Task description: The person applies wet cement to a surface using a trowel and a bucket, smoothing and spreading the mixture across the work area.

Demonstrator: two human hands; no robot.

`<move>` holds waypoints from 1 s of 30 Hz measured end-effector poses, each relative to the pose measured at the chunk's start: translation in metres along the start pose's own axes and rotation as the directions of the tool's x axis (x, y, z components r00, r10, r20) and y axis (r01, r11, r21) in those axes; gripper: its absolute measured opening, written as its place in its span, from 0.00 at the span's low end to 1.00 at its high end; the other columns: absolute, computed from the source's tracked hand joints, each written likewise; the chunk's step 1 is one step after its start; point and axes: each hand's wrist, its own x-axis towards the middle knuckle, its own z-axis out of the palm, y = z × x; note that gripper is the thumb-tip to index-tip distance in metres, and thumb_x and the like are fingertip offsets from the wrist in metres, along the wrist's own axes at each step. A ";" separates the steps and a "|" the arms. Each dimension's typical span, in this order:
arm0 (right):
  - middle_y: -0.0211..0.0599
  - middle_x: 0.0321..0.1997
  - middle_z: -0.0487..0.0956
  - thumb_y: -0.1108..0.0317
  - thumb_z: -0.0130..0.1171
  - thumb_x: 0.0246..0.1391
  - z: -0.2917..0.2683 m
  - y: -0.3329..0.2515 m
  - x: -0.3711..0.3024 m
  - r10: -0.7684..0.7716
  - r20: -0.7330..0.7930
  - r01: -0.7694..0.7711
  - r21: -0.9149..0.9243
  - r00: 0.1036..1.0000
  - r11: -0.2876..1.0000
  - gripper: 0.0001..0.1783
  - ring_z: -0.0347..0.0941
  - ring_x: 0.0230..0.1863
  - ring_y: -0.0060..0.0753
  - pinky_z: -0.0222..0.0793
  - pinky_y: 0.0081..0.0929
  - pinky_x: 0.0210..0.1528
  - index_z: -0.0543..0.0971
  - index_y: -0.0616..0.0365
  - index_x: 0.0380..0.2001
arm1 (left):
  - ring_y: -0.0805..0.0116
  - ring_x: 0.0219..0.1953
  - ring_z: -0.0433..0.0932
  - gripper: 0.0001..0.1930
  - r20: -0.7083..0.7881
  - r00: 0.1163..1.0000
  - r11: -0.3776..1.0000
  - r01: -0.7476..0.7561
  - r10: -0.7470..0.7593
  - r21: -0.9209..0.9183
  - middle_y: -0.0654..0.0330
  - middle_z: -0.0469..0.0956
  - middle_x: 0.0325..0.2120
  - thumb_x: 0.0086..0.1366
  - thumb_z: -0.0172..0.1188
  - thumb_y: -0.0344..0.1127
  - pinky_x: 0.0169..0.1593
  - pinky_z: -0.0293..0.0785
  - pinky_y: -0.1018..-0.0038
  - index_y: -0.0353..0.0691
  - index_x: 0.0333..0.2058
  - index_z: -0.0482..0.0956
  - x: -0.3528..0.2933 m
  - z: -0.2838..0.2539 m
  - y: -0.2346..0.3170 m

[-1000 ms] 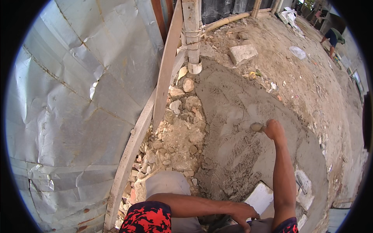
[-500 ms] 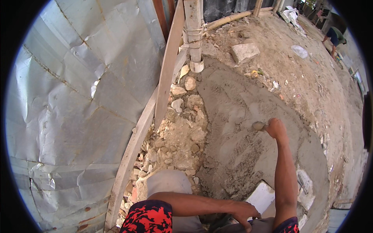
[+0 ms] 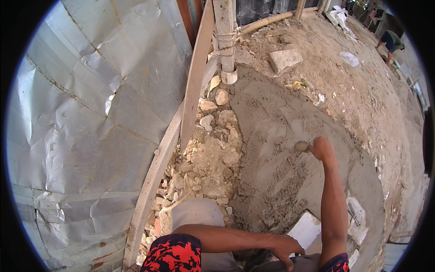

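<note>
My right hand (image 3: 323,149) is closed around a trowel (image 3: 302,146), whose rounded, mortar-coloured end shows to the left of the fist. The rest of the tool is hidden by the hand. Under it spreads wet grey mortar (image 3: 272,122), smooth in places and rough toward the near left. My left hand (image 3: 286,250) rests near my knee with thumb and fingers apart, holding nothing I can see. Just beyond the left hand lies a pale white block (image 3: 305,230), partly hidden by my arm.
Corrugated metal sheeting (image 3: 99,136) stands on the left, edged by a wooden board (image 3: 154,181). Rubble (image 3: 204,154) lies between board and mortar. A post (image 3: 226,41) rises at the mortar's far end, near a stone block (image 3: 285,61). Another person (image 3: 390,43) bends down far right.
Almost nothing differs. My right hand and the trowel have shifted very slightly; my left hand stays in place.
</note>
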 end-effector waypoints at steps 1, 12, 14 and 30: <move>0.57 0.28 0.78 0.61 0.63 0.40 -0.001 0.001 0.000 -0.003 -0.001 0.003 -0.004 1.000 1.000 0.14 0.76 0.34 0.60 0.72 0.48 0.37 0.80 0.63 0.24 | 0.46 0.48 0.76 0.46 -0.003 1.000 1.000 -0.012 0.012 -0.011 0.43 0.77 0.44 0.47 0.65 0.68 0.50 0.71 0.56 0.34 0.54 0.71 0.000 -0.001 -0.001; 0.59 0.32 0.79 0.68 0.57 0.42 -0.023 -0.018 -0.007 0.031 0.069 -0.033 0.022 0.997 0.999 0.11 0.77 0.38 0.60 0.73 0.48 0.41 0.80 0.66 0.26 | 0.55 0.30 0.82 0.44 0.058 0.996 0.994 0.072 -0.067 -0.087 0.47 0.80 0.36 0.48 0.66 0.66 0.35 0.77 0.62 0.34 0.53 0.72 -0.010 -0.018 0.020; 0.59 0.32 0.79 0.68 0.57 0.42 -0.025 -0.016 -0.008 0.036 0.073 -0.037 0.021 0.997 0.999 0.11 0.77 0.38 0.60 0.73 0.48 0.41 0.80 0.65 0.26 | 0.55 0.28 0.82 0.45 0.055 0.995 0.992 0.088 -0.083 -0.092 0.48 0.80 0.36 0.48 0.66 0.66 0.34 0.77 0.62 0.34 0.54 0.71 -0.010 -0.018 0.022; 0.56 0.36 0.80 0.67 0.57 0.42 -0.023 -0.012 -0.005 0.025 0.102 -0.022 -0.029 0.995 0.999 0.12 0.77 0.41 0.57 0.72 0.47 0.43 0.81 0.65 0.29 | 0.44 0.52 0.73 0.49 0.007 1.000 0.996 -0.029 0.030 -0.089 0.39 0.74 0.48 0.44 0.66 0.63 0.54 0.69 0.58 0.27 0.55 0.68 -0.003 -0.010 0.002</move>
